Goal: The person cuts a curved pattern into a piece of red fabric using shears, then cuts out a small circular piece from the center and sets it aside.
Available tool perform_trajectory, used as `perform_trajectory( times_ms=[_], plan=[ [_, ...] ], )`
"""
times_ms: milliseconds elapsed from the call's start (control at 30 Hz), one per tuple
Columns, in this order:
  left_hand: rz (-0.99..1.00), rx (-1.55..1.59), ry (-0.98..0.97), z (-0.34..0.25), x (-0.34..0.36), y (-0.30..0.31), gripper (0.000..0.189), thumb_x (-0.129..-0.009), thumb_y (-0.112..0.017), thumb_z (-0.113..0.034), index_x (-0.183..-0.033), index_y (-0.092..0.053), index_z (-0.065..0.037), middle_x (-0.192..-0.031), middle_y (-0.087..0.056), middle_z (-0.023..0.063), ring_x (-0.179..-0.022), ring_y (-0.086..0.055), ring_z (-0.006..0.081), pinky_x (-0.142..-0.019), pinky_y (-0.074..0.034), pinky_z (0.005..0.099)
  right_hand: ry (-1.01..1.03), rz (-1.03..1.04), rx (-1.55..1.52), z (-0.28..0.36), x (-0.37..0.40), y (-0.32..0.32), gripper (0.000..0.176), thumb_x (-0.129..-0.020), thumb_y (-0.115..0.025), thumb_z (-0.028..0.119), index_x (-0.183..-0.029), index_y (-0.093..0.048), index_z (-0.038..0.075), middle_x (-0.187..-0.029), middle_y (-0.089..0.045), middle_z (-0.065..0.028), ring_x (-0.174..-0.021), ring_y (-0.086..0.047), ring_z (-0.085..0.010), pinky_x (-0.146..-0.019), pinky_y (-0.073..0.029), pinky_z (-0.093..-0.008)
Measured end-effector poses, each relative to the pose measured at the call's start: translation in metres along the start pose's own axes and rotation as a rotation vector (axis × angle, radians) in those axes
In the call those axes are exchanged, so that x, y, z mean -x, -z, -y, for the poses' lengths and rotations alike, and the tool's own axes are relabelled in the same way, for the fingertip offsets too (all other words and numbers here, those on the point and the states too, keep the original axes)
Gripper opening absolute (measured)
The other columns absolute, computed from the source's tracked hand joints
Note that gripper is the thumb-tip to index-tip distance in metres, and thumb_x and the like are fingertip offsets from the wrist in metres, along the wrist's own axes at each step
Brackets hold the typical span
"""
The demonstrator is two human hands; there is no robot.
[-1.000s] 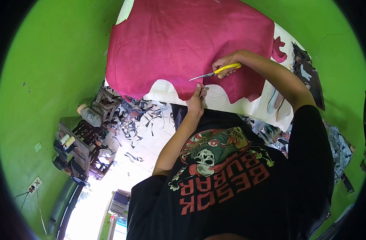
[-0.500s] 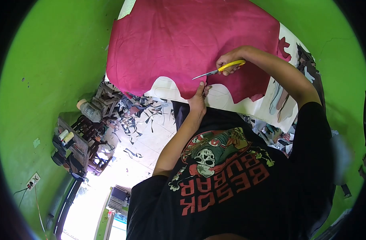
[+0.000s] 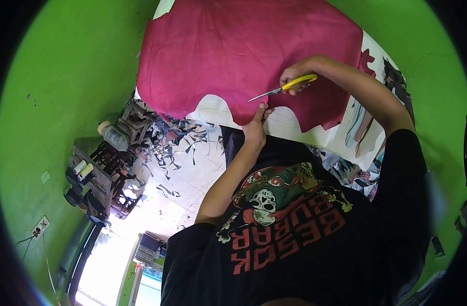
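A large red sheet [image 3: 213, 56], wavy along its near edge, lies over a white board [image 3: 315, 137]. My right hand [image 3: 296, 77] is closed round the yellow handles of the scissors [image 3: 300, 81], whose blades point left over the sheet. Just below the blade tips, my left hand [image 3: 256, 122] pinches the sheet's near edge, thumb on top. Thin outlines are drawn on the board in the sheet's near gaps.
Dark strips [image 3: 395, 81] and cut pieces [image 3: 357, 127] lie at the board's right. Scraps [image 3: 172, 137] litter the floor at left. A jar [image 3: 113, 135] and thread spools [image 3: 84, 171] stand farther left.
The view has shifted slightly, and both hands, the scissors and the sheet's right part appear a little farther right. Both hands keep their holds.
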State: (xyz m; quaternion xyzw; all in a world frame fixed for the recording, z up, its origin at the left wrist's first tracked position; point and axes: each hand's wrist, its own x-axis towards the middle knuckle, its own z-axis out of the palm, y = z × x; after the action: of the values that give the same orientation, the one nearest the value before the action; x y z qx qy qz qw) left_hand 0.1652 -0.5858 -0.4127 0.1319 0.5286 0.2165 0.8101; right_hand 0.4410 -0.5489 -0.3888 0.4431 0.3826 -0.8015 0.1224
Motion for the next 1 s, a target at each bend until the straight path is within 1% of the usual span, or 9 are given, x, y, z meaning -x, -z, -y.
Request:
perform_trajectory(
  times_ms=[167,233,333,433,667,733,867,933,1000],
  plan=[
    [-0.009,0.008,0.034,-0.005,0.005,-0.002,0.033,-0.086,-0.078,-0.015,-0.112,-0.06,-0.005,-0.096,-0.066,0.0091,-0.076,-0.062,0.0154,-0.079,-0.049,0.0294,0.028,0.018,0.024,0.008,0.001,0.0,0.053,-0.08,-0.082,0.032,-0.118,-0.058,0.004,-0.07,-0.055,0.0015,-0.054,-0.05,-0.0093,-0.046,-0.04,-0.0267],
    [-0.001,0.006,0.033,-0.004,0.004,0.0,0.035,-0.086,-0.078,-0.014,-0.113,-0.059,-0.005,-0.096,-0.066,0.0097,-0.077,-0.062,0.0156,-0.079,-0.049,0.0296,0.087,-0.009,0.074,0.013,0.005,-0.002,0.027,-0.087,-0.073,0.032,-0.094,-0.061,0.008,-0.066,-0.052,0.002,-0.05,-0.047,-0.0083,-0.044,-0.038,-0.0257],
    [0.004,0.006,0.031,-0.005,0.006,-0.002,0.038,-0.085,-0.078,-0.014,-0.116,-0.057,-0.005,-0.096,-0.066,0.0102,-0.076,-0.062,0.016,-0.079,-0.049,0.0303,0.089,0.011,0.052,0.013,0.006,0.0,0.03,-0.087,-0.074,0.035,-0.093,-0.061,0.008,-0.064,-0.051,0.0024,-0.049,-0.047,-0.0081,-0.043,-0.038,-0.0256],
    [0.009,0.002,0.026,-0.006,0.007,-0.002,0.039,-0.085,-0.079,-0.015,-0.115,-0.058,-0.005,-0.097,-0.066,0.0104,-0.076,-0.062,0.0162,-0.08,-0.049,0.0309,0.02,0.082,0.003,0.012,-0.001,0.004,0.061,-0.078,-0.083,0.04,-0.12,-0.058,0.004,-0.07,-0.054,0.0022,-0.055,-0.05,-0.0086,-0.047,-0.038,-0.0268],
    [-0.004,-0.026,0.058,-0.004,0.005,0.0,0.038,-0.085,-0.08,-0.016,-0.114,-0.059,-0.006,-0.096,-0.067,0.0104,-0.078,-0.064,0.0167,-0.084,-0.049,0.0311,-0.005,0.045,0.105,0.014,-0.005,0.002,0.064,-0.078,-0.083,0.042,-0.122,-0.058,0.003,-0.076,-0.059,-0.0002,-0.06,-0.054,-0.0114,-0.049,-0.041,-0.0285],
    [0.004,-0.032,0.046,-0.005,0.006,-0.001,0.037,-0.085,-0.08,-0.016,-0.114,-0.059,-0.006,-0.095,-0.068,0.0104,-0.078,-0.064,0.0168,-0.085,-0.049,0.0312,0.121,-0.066,0.205,0.013,-0.002,-0.003,0.048,-0.082,-0.079,0.045,-0.102,-0.061,0.006,-0.065,-0.054,0.0011,-0.05,-0.048,-0.0082,-0.044,-0.038,-0.0262],
    [0.003,-0.028,0.02,-0.007,0.009,-0.005,0.039,-0.085,-0.079,-0.015,-0.116,-0.058,-0.006,-0.096,-0.068,0.0103,-0.078,-0.065,0.017,-0.084,-0.05,0.0315,0.074,-0.049,0.204,0.016,-0.003,-0.002,0.056,-0.08,-0.08,0.049,-0.108,-0.061,0.005,-0.068,-0.056,0.0003,-0.053,-0.05,-0.0093,-0.046,-0.04,-0.0272],
    [0.004,-0.032,0.01,-0.006,0.009,-0.004,0.04,-0.085,-0.079,-0.015,-0.116,-0.057,-0.006,-0.096,-0.068,0.0102,-0.077,-0.065,0.0171,-0.084,-0.05,0.0315,0.008,-0.064,0.333,0.013,-0.009,0.0,0.077,-0.073,-0.083,0.053,-0.124,-0.056,0.002,-0.105,-0.069,-0.0094,-0.094,-0.064,-0.0224,-0.079,-0.052,-0.0369],
    [0.0,-0.005,0.025,-0.005,0.008,-0.003,0.041,-0.085,-0.079,-0.014,-0.118,-0.056,-0.006,-0.096,-0.067,0.0103,-0.078,-0.065,0.0174,-0.085,-0.051,0.0322,0.003,-0.076,0.318,0.012,-0.008,-0.002,0.08,-0.072,-0.083,0.054,-0.125,-0.056,0.001,-0.108,-0.068,-0.0109,-0.098,-0.064,-0.0237,-0.083,-0.051,-0.0378]
  ],
)
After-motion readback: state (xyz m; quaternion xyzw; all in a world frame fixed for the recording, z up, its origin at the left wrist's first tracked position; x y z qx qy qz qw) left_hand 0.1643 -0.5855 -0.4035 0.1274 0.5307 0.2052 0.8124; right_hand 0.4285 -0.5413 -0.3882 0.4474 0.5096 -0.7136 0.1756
